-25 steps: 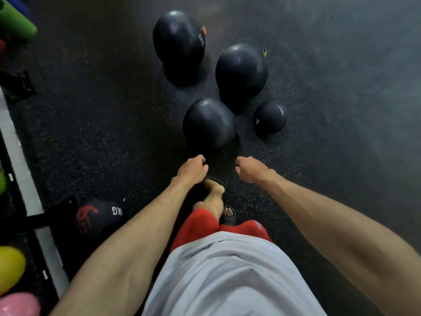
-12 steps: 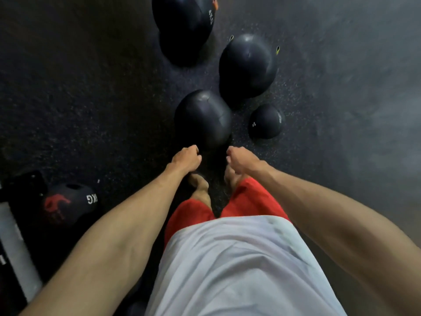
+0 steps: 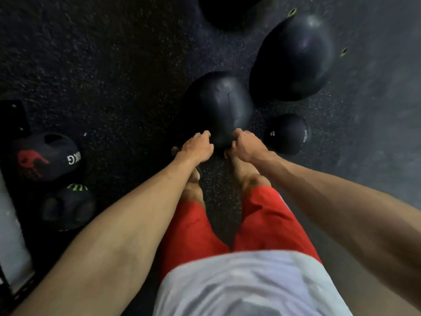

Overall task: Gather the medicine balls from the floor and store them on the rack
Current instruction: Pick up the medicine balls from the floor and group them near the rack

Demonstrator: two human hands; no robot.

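Note:
Several black medicine balls lie on the dark speckled floor. The nearest ball [image 3: 218, 106] sits just beyond my feet. My left hand [image 3: 197, 148] and my right hand [image 3: 247, 145] reach down side by side at its near edge, fingers curled. Whether they touch the ball I cannot tell. A bigger ball [image 3: 293, 58] lies behind it to the right, a small ball [image 3: 286, 133] is just right of my right hand, and another ball [image 3: 227, 10] is cut off by the top edge.
At the left, a black ball with a red mark and "KG" lettering [image 3: 45, 156] and one with a green mark [image 3: 68, 206] sit by a black frame [image 3: 13, 115] and a white strip [image 3: 9, 224]. Open floor lies to the right.
I have stepped forward and bent lower, so the balls look larger. Both hands moved from short of the nearest ball to its near edge. The coloured balls at the left left the view.

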